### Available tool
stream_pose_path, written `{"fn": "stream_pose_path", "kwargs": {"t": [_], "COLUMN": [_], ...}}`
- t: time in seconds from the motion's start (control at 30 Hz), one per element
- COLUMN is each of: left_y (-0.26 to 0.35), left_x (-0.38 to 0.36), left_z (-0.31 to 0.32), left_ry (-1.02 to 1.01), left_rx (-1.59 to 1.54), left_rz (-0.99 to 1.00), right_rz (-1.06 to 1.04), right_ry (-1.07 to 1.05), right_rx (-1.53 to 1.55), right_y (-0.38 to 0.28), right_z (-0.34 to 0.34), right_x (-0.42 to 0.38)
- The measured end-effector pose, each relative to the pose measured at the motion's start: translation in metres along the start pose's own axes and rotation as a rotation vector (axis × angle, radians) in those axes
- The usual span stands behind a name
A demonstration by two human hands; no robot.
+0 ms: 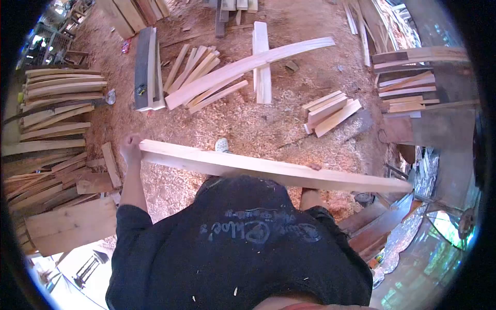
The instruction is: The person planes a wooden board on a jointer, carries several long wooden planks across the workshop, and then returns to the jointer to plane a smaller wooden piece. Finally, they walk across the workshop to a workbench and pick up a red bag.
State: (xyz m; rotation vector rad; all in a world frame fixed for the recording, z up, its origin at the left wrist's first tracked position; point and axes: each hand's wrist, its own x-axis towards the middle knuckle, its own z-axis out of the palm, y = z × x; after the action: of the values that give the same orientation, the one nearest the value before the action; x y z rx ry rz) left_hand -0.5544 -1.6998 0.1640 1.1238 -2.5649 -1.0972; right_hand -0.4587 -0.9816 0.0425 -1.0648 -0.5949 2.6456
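A long pale wooden plank (227, 163) spans my front at waist height, its right end reaching out past my body. My left hand (132, 146) is closed around the plank's left end. Farther along, my right hand (313, 166) grips the plank from beneath; only fingertips show over the upper edge, and the board hides the rest. Just beyond the plank, a light-coloured shoe (221, 145) stands on the shavings.
Ahead, a long curved board (248, 66) lies across a short plank (262, 88) and several thin strips. A small stack of blocks (330, 111) sits to the right. Stacked boards (64, 88) line the left side. Wood shavings (181, 124) cover the ground.
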Motion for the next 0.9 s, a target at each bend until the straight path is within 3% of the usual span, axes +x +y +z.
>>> {"fn": "stream_pose_path", "kwargs": {"t": [0.07, 0.13, 0.27, 0.33, 0.4, 0.47, 0.53, 0.6, 0.63, 0.73, 0.8, 0.87, 0.9], "left_y": [-0.046, -0.107, -0.108, -0.132, -0.151, -0.130, -0.153, -0.122, -0.102, -0.098, -0.084, -0.064, -0.056], "left_x": [0.011, 0.007, -0.016, -0.028, -0.033, -0.058, -0.061, -0.069, -0.071, -0.064, -0.062, -0.057, -0.062], "left_z": [-0.033, -0.040, -0.070, -0.081, -0.101, -0.108, -0.114, -0.103, -0.096, -0.093, -0.096, -0.103, -0.092], "left_ry": [-0.127, -0.042, 0.008, 0.063, 0.074, 0.181, 0.209, 0.417, 0.531, 0.620, 0.601, 0.628, 0.672], "left_rx": [-0.061, -0.618, -0.973, -1.101, -1.141, -1.085, -0.915, -0.783, -0.719, -0.500, -0.348, -0.337, -0.422], "left_rz": [-0.038, -0.234, -0.424, -0.272, -0.356, -0.313, -0.313, -0.342, -0.354, -0.278, -0.619, -0.707, -0.634], "right_rz": [0.026, 0.039, 0.037, 0.059, 0.084, 0.127, 0.193, 0.345, 0.360, 0.447, 0.481, 0.491, 0.493], "right_ry": [-0.006, -0.009, -0.002, 0.011, 0.027, 0.053, 0.116, 0.296, 0.315, 0.261, 0.239, 0.159, 0.114], "right_rx": [-0.041, -0.064, -0.075, -0.075, -0.080, -0.085, -0.093, -0.121, -0.090, -0.151, -0.197, -0.217, -0.232], "right_y": [0.023, 0.045, 0.082, 0.101, 0.121, 0.140, 0.156, 0.165, 0.177, 0.204, 0.224, 0.248, 0.257], "right_z": [0.036, 0.068, 0.129, 0.155, 0.177, 0.199, 0.221, 0.265, 0.260, 0.279, 0.281, 0.253, 0.247], "right_x": [0.010, 0.021, 0.047, 0.058, 0.071, 0.085, 0.102, 0.113, 0.141, 0.186, 0.219, 0.261, 0.277]}}
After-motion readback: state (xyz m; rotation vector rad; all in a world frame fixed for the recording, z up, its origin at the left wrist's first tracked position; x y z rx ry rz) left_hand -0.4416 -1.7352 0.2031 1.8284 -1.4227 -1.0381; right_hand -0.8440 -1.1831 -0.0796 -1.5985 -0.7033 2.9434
